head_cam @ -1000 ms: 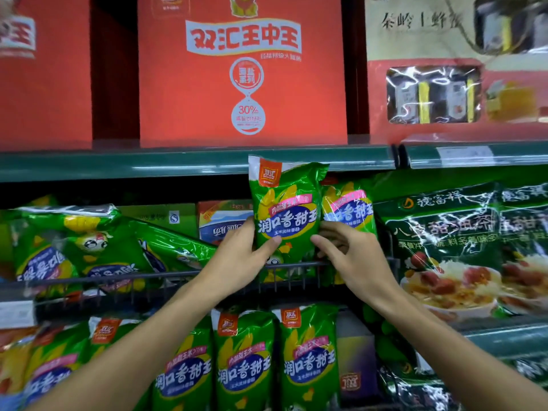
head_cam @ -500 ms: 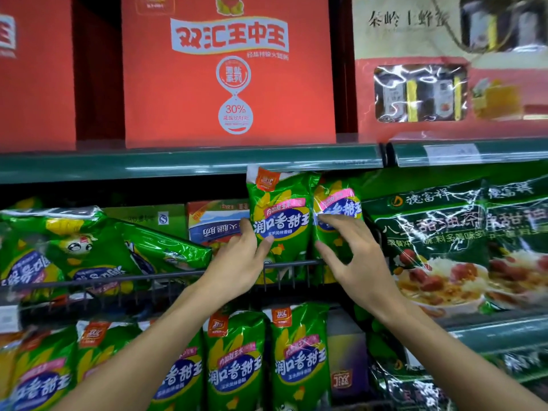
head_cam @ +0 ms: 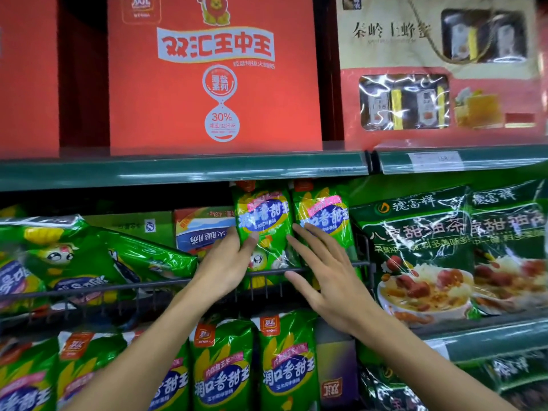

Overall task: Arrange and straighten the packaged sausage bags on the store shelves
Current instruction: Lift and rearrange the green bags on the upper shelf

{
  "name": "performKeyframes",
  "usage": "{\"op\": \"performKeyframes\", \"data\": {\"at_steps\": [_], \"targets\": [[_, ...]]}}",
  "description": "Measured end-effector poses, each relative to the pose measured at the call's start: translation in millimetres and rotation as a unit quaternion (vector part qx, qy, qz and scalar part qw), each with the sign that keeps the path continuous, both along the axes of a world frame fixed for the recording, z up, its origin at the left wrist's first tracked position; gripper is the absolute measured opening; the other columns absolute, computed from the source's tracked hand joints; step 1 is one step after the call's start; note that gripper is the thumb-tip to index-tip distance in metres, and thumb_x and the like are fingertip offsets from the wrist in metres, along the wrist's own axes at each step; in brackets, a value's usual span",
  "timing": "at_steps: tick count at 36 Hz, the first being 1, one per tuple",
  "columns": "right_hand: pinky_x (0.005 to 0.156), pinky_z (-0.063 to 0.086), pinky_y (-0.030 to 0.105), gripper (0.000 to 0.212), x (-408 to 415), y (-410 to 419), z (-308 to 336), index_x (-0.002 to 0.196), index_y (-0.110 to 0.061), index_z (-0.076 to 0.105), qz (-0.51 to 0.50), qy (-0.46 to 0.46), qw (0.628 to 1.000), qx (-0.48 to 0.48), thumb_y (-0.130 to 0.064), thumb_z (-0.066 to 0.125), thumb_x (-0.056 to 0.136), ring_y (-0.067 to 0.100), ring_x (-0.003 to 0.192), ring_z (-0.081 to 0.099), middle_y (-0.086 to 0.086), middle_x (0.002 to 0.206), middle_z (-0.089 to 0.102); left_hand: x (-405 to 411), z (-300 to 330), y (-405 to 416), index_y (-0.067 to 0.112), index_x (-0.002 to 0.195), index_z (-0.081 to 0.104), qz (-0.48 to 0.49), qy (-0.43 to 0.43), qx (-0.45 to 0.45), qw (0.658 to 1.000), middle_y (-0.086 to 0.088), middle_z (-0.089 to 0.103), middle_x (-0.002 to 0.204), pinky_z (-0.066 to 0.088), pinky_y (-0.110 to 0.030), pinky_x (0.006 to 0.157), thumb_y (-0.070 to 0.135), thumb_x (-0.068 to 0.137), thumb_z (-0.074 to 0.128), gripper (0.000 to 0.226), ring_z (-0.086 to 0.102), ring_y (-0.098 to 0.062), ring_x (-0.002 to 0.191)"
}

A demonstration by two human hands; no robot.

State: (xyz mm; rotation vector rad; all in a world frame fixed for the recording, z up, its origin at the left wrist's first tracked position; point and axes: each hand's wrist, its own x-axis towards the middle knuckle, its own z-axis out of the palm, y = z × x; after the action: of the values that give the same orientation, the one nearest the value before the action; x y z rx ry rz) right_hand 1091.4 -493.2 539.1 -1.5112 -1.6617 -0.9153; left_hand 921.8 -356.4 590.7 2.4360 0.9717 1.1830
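Note:
Two green sausage bags stand upright side by side behind the wire rail [head_cam: 326,266] of the middle shelf. My left hand [head_cam: 225,268] grips the left green bag [head_cam: 264,223] at its lower left edge, thumb on its front. My right hand [head_cam: 323,274] lies flat with fingers spread, fingertips touching the lower left of the right green bag [head_cam: 324,215]. To the left, several green bags [head_cam: 74,256] lie toppled on their sides. More green bags [head_cam: 284,369] stand in a row on the shelf below.
Red gift boxes [head_cam: 213,84] and a windowed gift box [head_cam: 439,69] stand on the top shelf [head_cam: 178,170]. Dark green rice-meal bags [head_cam: 430,247] fill the right of the middle shelf. An upside-down carton [head_cam: 201,229] sits behind my left hand.
The left green bag has been pushed back and upright under the top shelf's edge. My right hand let go of the right bag's top and now rests open lower down.

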Motion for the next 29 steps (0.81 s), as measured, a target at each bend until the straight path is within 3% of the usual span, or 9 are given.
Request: {"op": "performKeyframes", "data": {"at_steps": [2, 6, 9, 12, 14, 20, 25, 27, 29], "targets": [[0.127, 0.019, 0.041, 0.062, 1, 1, 0, 0.155, -0.022, 0.043, 0.013, -0.001, 1.000, 0.012, -0.055, 0.039, 0.104, 0.012, 0.156, 0.017, -0.008, 0.165, 0.031, -1, 2, -1, 0.001, 0.154, 0.029, -0.007, -0.002, -0.014, 1.000, -0.024, 0.057, 0.140, 0.045, -0.035, 0.089, 0.060, 0.106, 0.032, 0.077, 0.060, -0.034, 0.123], [0.124, 0.026, 0.041, 0.054, 3, 2, -4, 0.148, -0.020, 0.054, 0.025, 0.002, 0.999, 0.038, -0.051, 0.044, 0.104, 0.012, 0.152, 0.028, -0.006, 0.158, 0.043, -5, 6, -7, 0.000, 0.157, 0.022, -0.015, 0.035, -0.075, 0.996, -0.024, 0.064, 0.109, 0.041, -0.027, 0.054, 0.061, 0.106, 0.028, 0.080, 0.063, -0.016, 0.071], [0.123, 0.028, 0.041, 0.053, 5, 2, -8, 0.147, -0.019, 0.055, 0.021, -0.018, 0.998, 0.048, -0.048, 0.046, 0.104, 0.013, 0.151, 0.031, -0.005, 0.157, 0.045, -9, 5, -9, 0.001, 0.162, 0.013, -0.021, 0.059, -0.066, 0.996, -0.028, 0.061, 0.128, 0.052, -0.035, 0.068, 0.060, 0.107, 0.028, 0.082, 0.072, -0.022, 0.081], [0.124, 0.027, 0.042, 0.054, 5, 1, -10, 0.149, -0.020, 0.053, 0.018, -0.026, 0.999, 0.042, -0.049, 0.046, 0.104, 0.014, 0.152, 0.030, -0.005, 0.158, 0.043, -10, 2, -10, -0.003, 0.155, 0.026, -0.008, 0.057, -0.038, 0.998, -0.021, 0.066, 0.100, 0.048, -0.039, 0.065, 0.059, 0.106, 0.033, 0.079, 0.071, -0.026, 0.083], [0.123, 0.028, 0.041, 0.053, 7, -1, -9, 0.148, -0.020, 0.054, 0.020, -0.022, 0.999, 0.045, -0.048, 0.045, 0.104, 0.013, 0.152, 0.029, -0.006, 0.157, 0.044, -10, -2, -9, -0.003, 0.152, 0.030, 0.004, 0.048, 0.006, 0.999, -0.008, 0.054, 0.074, 0.040, -0.037, 0.051, 0.058, 0.106, 0.036, 0.076, 0.061, -0.020, 0.065], [0.124, 0.026, 0.041, 0.053, 25, -17, -3, 0.149, -0.019, 0.052, -0.017, 0.005, 0.995, 0.094, -0.045, 0.048, 0.103, 0.015, 0.152, 0.029, -0.007, 0.160, 0.041, -10, -10, -11, 0.007, 0.164, 0.006, 0.006, 0.040, 0.051, 0.998, 0.001, 0.042, 0.054, 0.026, -0.022, 0.037, 0.055, 0.106, 0.039, 0.083, 0.043, -0.010, 0.041], [0.126, 0.023, 0.043, 0.058, 38, -24, 2, 0.150, -0.021, 0.052, -0.068, 0.028, 0.995, 0.067, -0.053, 0.040, 0.103, 0.011, 0.156, 0.019, -0.009, 0.164, 0.034, -12, 0, -7, 0.017, 0.165, 0.006, -0.008, 0.093, 0.031, 0.995, -0.016, 0.066, 0.079, 0.054, -0.046, 0.060, 0.057, 0.106, 0.038, 0.078, 0.064, -0.025, 0.061], [0.126, 0.023, 0.043, 0.060, 39, -25, 1, 0.151, -0.021, 0.050, -0.074, 0.018, 0.995, 0.062, -0.054, 0.039, 0.103, 0.011, 0.157, 0.016, -0.009, 0.165, 0.032, -14, 1, -7, 0.017, 0.165, 0.009, -0.005, 0.092, 0.036, 0.995, -0.017, 0.070, 0.089, 0.055, -0.043, 0.063, 0.058, 0.105, 0.040, 0.079, 0.067, -0.023, 0.066], [0.128, 0.020, 0.040, 0.061, 38, -25, -1, 0.155, -0.024, 0.044, -0.075, 0.020, 0.995, 0.056, -0.056, 0.039, 0.103, 0.010, 0.158, 0.011, -0.009, 0.168, 0.025, -15, -2, -10, 0.015, 0.165, 0.007, 0.004, 0.084, 0.048, 0.995, -0.021, 0.069, 0.113, 0.056, -0.040, 0.076, 0.058, 0.104, 0.042, 0.083, 0.071, -0.027, 0.089]]}}
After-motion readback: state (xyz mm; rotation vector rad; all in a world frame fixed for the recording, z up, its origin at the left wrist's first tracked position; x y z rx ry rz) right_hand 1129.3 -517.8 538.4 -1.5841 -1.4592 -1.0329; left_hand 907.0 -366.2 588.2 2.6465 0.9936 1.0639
